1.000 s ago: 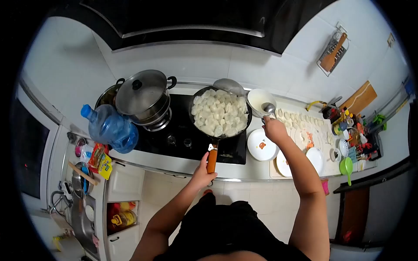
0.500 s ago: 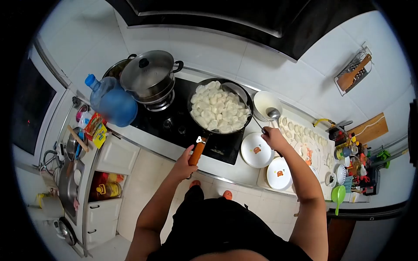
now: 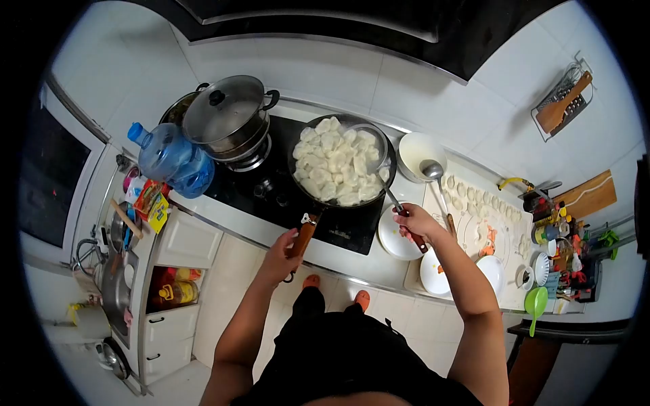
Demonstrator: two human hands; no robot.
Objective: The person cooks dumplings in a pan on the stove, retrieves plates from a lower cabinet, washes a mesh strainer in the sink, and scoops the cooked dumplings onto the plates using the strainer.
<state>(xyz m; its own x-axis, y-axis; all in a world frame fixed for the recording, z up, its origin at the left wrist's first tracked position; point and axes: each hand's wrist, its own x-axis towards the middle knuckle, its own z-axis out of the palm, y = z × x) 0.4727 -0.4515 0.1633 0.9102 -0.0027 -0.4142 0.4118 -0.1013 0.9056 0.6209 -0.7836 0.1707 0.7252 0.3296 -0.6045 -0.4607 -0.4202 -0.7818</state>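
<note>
Presently gripping frying-pan handle (image 3: 303,239) with curled left hand (image 3: 280,257), holding skimmer (image 3: 391,195) over dumplings (image 3: 332,162) with closed fingers of right hand (image 3: 421,227)

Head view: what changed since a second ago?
The right hand let go of the ladle, now left at the bowl, and took the skimmer, whose head shifted from the back rim of the pan to over the dumplings at right. The left hand stayed on the pan handle.

You get moderate, even room light | dumplings (image 3: 335,162) bright | soft shadow beside your grater (image 3: 576,106) | your view's edges bowed, corners black
</note>
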